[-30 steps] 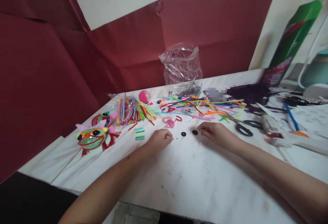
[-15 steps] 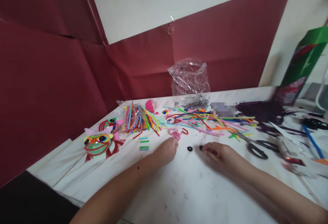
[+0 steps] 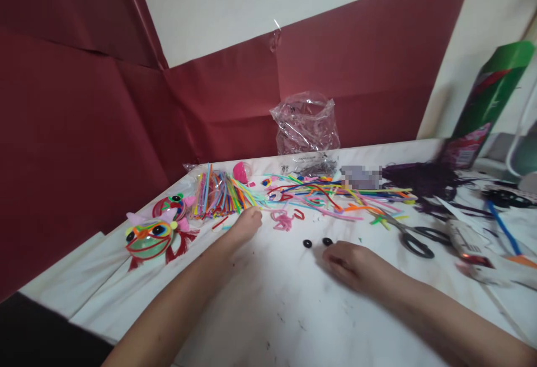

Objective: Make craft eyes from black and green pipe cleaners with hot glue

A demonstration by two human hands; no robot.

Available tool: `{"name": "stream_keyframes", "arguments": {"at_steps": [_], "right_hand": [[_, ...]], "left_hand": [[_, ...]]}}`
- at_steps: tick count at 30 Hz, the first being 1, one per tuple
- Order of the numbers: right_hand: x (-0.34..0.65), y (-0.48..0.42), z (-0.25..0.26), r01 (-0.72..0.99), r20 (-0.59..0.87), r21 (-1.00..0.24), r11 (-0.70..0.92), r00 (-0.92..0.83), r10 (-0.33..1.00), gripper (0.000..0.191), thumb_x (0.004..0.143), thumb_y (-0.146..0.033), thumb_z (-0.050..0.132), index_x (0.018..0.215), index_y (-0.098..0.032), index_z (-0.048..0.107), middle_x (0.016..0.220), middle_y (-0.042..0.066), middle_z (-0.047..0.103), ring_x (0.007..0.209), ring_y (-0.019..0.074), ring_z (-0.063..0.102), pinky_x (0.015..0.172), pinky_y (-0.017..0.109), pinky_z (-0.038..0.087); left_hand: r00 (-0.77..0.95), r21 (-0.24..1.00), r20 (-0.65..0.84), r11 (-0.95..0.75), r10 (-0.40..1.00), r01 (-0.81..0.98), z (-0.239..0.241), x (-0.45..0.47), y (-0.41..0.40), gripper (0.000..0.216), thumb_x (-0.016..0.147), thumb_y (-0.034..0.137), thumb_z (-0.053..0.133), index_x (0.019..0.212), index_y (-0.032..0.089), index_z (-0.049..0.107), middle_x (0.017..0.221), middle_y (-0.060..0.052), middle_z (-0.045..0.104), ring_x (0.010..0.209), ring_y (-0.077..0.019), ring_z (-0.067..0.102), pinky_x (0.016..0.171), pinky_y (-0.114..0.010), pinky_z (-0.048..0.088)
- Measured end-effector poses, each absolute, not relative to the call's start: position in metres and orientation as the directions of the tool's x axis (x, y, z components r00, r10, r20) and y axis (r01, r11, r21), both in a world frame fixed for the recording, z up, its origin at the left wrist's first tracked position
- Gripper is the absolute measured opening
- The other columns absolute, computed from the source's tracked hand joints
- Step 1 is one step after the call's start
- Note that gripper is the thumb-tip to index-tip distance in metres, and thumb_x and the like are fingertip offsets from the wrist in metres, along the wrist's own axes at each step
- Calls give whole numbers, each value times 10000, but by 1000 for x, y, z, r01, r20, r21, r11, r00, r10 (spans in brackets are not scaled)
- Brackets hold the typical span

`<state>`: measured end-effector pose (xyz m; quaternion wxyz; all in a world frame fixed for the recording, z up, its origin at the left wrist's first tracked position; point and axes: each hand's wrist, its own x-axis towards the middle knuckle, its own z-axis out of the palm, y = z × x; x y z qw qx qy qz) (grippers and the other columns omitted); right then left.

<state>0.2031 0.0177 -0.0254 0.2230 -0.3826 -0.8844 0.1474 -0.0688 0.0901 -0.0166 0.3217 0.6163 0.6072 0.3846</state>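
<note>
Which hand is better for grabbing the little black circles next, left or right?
Probably the right hand: it's close to both black circles. The left hand is farther away, near the colourful sticks.

On the white surface, two black discs are placed just beside the right hand. The left hand is held near bundled coloured sticks; scissors are laid farther right.
</note>
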Motion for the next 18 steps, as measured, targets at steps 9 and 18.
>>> {"name": "stream_keyframes", "arguments": {"at_steps": [9,18], "right_hand": [[232,43,-23,709,357,-540,453,-295,887,253,795,-311,398,778,-189,619,740,58,669,598,176,575,566,282,433],[212,94,-26,815,203,-459,354,-291,935,149,750,-215,530,830,-180,650,751,54,678,664,172,610,615,264,449]], "left_hand": [[26,937,186,-186,982,295,-3,-39,76,120,727,186,479,608,185,473,667,18,503,662,-126,464,628,-229,369],[219,970,-179,209,959,-123,-11,2,1,143,668,284,513,645,171,429,588,26,465,402,-52,366,427,-210,305]]}}
